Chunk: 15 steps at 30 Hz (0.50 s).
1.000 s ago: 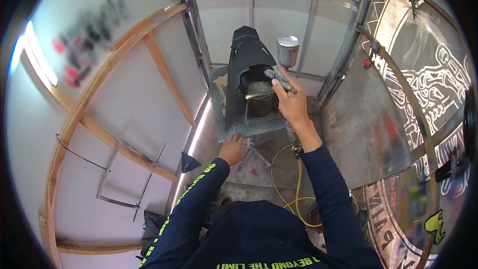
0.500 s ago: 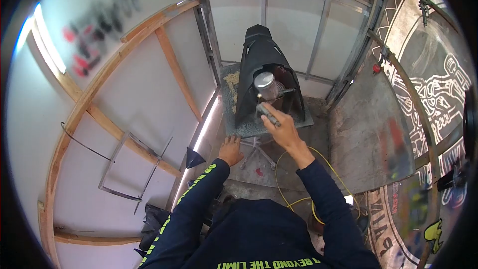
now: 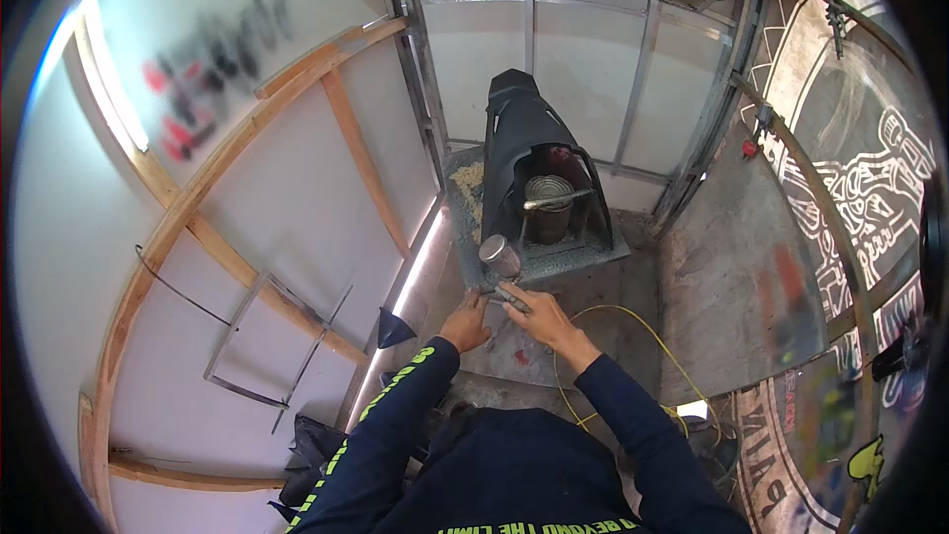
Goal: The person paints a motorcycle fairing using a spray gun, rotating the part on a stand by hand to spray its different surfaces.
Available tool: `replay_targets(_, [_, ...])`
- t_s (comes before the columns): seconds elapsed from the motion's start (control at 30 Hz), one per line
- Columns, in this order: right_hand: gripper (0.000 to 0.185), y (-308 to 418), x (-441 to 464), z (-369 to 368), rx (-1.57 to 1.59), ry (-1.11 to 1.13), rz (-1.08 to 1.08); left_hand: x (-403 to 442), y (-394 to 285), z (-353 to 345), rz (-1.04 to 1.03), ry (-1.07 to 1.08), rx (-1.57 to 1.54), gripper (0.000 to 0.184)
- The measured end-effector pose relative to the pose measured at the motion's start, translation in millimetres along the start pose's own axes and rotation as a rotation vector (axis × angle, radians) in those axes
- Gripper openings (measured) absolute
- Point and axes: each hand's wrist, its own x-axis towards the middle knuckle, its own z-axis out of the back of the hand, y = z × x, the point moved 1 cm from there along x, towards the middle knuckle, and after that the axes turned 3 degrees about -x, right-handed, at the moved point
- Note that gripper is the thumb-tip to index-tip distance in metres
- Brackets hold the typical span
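Right hand (image 3: 544,322) was closed around the spray gun (image 3: 501,259) | gun was close to the board (image 3: 583,259)'s front left corner | left hand (image 3: 467,322) lay just beside it, its grip too hidden to tell | black cover (image 3: 518,121) and tin can (image 3: 548,223) stood on the board beyond

Head cam, v. wide, looks fwd & down: wearer's shirt (image 3: 524,465) close at btm, back wall (image 3: 583,40) farther.
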Motion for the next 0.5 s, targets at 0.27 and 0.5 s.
replay_targets(0.27, [0.042,21,25,22,-0.048,-0.1,-0.051,-1,6,-8,-0.165,0.027,0.042,0.078])
replay_targets(0.5, [0.042,24,48,61,-0.053,-0.361,0.067,-2,-5,-7,-0.188,0.087,0.024,0.076])
